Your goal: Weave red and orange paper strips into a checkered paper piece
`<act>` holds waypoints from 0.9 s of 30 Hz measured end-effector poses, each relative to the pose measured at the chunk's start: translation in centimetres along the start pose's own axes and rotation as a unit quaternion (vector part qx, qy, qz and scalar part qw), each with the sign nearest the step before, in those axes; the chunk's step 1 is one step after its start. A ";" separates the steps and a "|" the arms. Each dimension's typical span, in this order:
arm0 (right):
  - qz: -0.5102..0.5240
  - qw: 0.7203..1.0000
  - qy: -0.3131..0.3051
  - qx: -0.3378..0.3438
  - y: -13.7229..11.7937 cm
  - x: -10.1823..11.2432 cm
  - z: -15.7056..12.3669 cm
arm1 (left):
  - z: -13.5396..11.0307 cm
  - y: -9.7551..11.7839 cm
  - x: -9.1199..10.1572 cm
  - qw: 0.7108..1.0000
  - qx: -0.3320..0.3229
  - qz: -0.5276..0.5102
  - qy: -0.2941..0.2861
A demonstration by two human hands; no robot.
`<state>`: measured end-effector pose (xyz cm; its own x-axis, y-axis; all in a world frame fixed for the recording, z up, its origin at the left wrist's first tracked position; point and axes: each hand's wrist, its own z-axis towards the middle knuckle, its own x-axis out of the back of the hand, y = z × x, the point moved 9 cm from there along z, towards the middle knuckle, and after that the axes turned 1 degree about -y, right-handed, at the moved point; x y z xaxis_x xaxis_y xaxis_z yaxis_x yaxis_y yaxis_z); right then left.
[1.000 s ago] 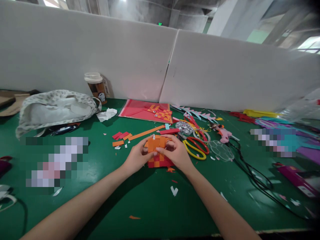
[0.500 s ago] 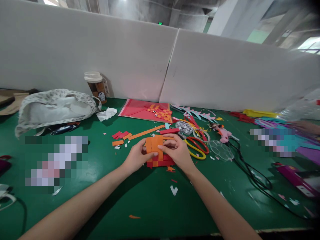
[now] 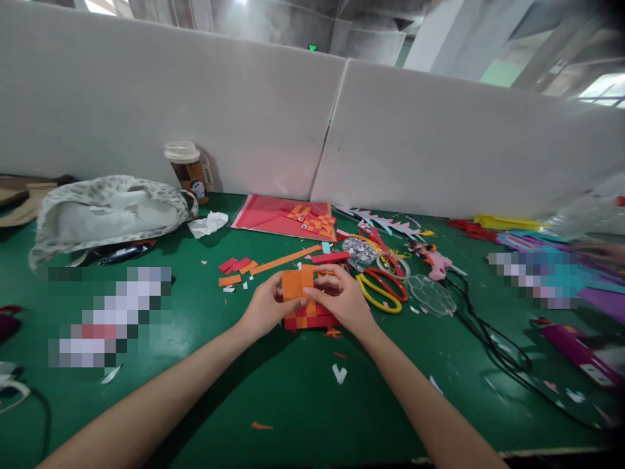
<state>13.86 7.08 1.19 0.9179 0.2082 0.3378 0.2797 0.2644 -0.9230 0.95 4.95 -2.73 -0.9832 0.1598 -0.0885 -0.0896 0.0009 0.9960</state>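
Note:
Between my hands is a woven paper piece, with orange strips standing above a red and orange checkered lower part. My left hand pinches its left side, thumb in front and fingers behind. On the other side, my right hand presses its thumb on an orange strip, its fingers curled behind the paper and partly hidden. Both thumb tips nearly meet at the middle of the weave. Just right of my right hand lie scissors with yellow and red handles. Behind the hands is a long orange paper strip.
A red sheet pack bearing woven paper fish lies at the back. A lidded cup and a patterned bag stand left. A pink glue gun with a black cord lies right. Another person's hand shows at the far right.
The right orange strip of the weave has shifted slightly left, closer against the strip beside it. Both hands keep their hold on the paper.

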 end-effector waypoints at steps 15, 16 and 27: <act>-0.053 0.992 -0.113 0.004 -0.2 0.1 0.0 | 0.3 0.2 1.2 0.997 0.019 -0.060 0.048; -0.057 0.992 -0.113 0.007 -0.4 0.0 -0.1 | 0.3 0.2 1.2 0.997 0.018 -0.060 0.045; -0.075 0.986 -0.149 0.012 -0.5 -0.7 -0.4 | 0.3 0.1 0.8 0.999 -0.001 -0.035 0.017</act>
<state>13.18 6.41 1.31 0.7418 0.4316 0.5133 0.3965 0.3350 -0.8547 0.21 5.40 -2.70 -0.9793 0.1253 -0.1587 -0.1587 0.0098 0.9873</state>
